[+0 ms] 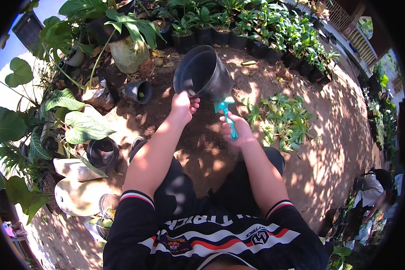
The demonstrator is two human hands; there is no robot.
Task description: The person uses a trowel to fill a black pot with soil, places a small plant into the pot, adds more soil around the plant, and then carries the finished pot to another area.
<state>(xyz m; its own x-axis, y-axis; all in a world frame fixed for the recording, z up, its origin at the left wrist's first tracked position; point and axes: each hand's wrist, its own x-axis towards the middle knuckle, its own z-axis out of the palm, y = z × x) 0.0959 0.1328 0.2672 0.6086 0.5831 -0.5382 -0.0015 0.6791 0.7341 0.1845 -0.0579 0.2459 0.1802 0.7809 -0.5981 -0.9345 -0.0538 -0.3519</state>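
A large black plastic plant pot (pixel 220 80) is held up in front of me, tilted so its mouth faces left. My left hand (pixel 184 107) grips its lower rim, thumb on the inside and fingers curled beneath. Its shaded inside shows no clear contents. My right hand (pixel 236 128) is wrapped around the handle of a turquoise hand trowel (pixel 231 118). The trowel's head is up against the underside of the pot, or just below it; I cannot tell if they touch. Dark loose soil lies on the ground under both hands.
A heap of cut green leaves (pixel 285 119) lies to the right. Left are a small tipped pot (pixel 139 92), a black pot (pixel 102 154) and broad-leaved plants (pixel 83 126). Potted plants (pixel 202 27) line the back beside a pale stone-like planter (pixel 129 54). Another person (pixel 373 189) is at far right.
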